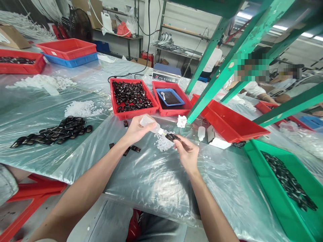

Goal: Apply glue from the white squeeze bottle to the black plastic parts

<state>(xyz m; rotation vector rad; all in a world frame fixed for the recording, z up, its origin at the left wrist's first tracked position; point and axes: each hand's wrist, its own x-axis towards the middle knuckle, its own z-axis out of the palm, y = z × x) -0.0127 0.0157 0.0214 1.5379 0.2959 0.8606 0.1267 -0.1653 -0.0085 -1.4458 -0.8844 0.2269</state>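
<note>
My left hand [138,130] is closed around a translucent squeeze bottle [149,123], tilted so its thin nozzle points right and down. The nozzle tip meets, or nearly meets, a small glossy black plastic piece [172,136]. That piece is pinched between the fingers of my right hand [186,151]. Beneath them a heap of small white bits [163,143] is spread on the plastic-covered table. A few loose black pieces [135,149] lie by my left forearm. Whether a drop leaves the nozzle is too small to tell.
Ahead stand a red tray of black pieces [132,95] and a red tray [185,109] holding a blue one. Green posts [214,97] rise at right, near a tilted red bin [232,122] and a green bin [254,161]. More black pieces [63,131] are piled left. Other people sit beyond.
</note>
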